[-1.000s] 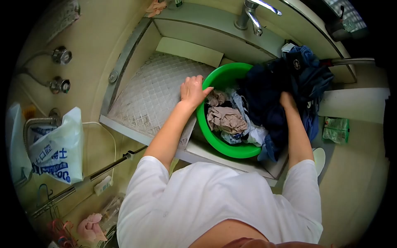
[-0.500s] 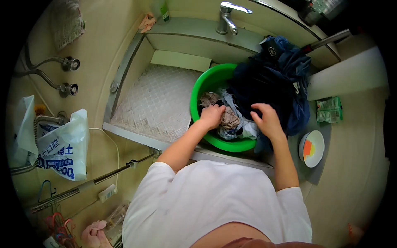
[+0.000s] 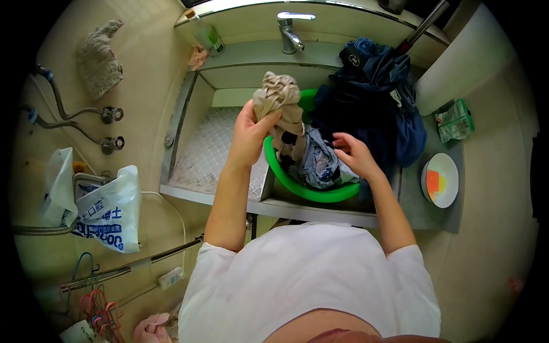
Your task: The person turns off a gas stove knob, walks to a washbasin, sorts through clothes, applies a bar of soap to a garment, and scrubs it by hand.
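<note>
My left hand (image 3: 250, 132) grips a crumpled beige cloth garment (image 3: 277, 97), raised over the left side of the green basin (image 3: 274, 166). Its lower end hangs down toward the basin. Over the right part of the basin is my right hand (image 3: 353, 153), fingers apart and holding nothing. A blue patterned garment (image 3: 318, 159) and a whitish cloth (image 3: 347, 172) lie bunched in the basin beside it. Dark navy clothes (image 3: 357, 111) drape over the basin's far right rim, partly hiding it.
A ridged white washboard surface (image 3: 211, 148) fills the sink's left part. Behind stands a chrome faucet (image 3: 290, 34). To the right are a white bowl (image 3: 449, 171) and a green packet (image 3: 454, 121). A plastic bag (image 3: 111, 211) hangs at left, above a metal rail (image 3: 131, 267).
My left hand has lifted the beige garment out of the basin, up and to the left. My right hand has shifted slightly left. The view has tilted and moved a little.
</note>
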Motion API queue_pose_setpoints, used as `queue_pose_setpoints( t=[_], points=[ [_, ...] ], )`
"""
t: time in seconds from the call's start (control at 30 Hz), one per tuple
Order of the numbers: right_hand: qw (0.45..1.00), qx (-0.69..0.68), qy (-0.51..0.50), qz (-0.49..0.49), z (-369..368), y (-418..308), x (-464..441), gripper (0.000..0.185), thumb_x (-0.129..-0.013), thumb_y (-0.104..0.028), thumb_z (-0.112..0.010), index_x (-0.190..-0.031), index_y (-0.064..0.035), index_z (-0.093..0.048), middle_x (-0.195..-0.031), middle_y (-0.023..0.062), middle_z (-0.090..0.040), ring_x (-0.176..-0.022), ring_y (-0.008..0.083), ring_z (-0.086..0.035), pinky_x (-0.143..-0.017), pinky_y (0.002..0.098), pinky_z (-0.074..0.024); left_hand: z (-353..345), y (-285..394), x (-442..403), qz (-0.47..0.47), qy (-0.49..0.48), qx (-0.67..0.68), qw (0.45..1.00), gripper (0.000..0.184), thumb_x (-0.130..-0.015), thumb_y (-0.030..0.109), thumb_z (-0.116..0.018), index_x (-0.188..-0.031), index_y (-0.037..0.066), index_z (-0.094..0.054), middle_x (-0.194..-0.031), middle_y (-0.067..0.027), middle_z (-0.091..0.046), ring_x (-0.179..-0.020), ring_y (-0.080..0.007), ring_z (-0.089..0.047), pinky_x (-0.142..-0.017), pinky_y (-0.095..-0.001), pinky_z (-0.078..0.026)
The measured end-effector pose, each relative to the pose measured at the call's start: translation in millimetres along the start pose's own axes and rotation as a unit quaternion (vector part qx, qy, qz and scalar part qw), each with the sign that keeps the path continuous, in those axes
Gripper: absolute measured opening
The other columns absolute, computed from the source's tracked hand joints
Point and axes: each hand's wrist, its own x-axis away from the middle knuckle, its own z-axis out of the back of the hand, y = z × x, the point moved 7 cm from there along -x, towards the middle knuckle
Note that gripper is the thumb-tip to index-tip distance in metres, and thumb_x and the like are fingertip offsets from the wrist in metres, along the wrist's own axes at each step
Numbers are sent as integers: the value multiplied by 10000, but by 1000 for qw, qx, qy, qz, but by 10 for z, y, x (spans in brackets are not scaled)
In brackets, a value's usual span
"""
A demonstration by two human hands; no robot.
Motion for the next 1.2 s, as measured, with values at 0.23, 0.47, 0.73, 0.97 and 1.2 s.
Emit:
queue_pose_setpoints(
  t=[0.23,0.47,0.73,0.97,1.2],
  points=[
    [993,-81,-29,82,-708,159,-569,413,-721,-46,-656,-1115,-35,-530,-984,71,-587,-853,166,-550,-743,291,-455,-669,877,139,-150,-63,81,983,300,-834,49,-583,-1113,5,-483,-1038,-65,-580,-925,-134,-558,-804,-283,-461],
    [861,-499,90,19,41,-131,-598,244,-825,-18,-477,-1052,-11,-567,-976,63,-617,-866,159,-592,-780,279,-464,-41,408,-24,-98,18,125,987,298,-850,136,-587,-1102,71,-439,-1012,-75,-570,-919,-169,-567,-779,-339,-482],
    [964,-263,42,28,-564,-470,-236,450,-593,-46,-685,-1028,19,-592,-1101,90,-559,-1019,150,-513,-909,294,-380,145,-1432,40,202,18,256,945,581,-792,621,-491,-1128,147,-503,-1062,-40,-584,-966,-170,-566,-799,-364,-476],
    [973,39,-5,226,-1179,-1164,6,220,-583,-140,-703,-746,-42,-594,-934,116,-575,-884,285,-532,-814,387,-389,287,-2176,-24,198,-68,446,870,289,-908,377,-445,-1025,121,-510,-931,-56,-571,-786,-166,-582,-648,-317,-510],
    [928,83,187,313,-973,-980,-340,192,-684,-224,-651,-734,-42,-612,-698,129,-592,-611,317,-565,-570,375,-458,59,-1640,84,-208,-150,-93,962,379,-791,370,-630,-1037,92,-555,-934,-40,-506,-913,-243,-462,-948,-494,-286]
  ],
)
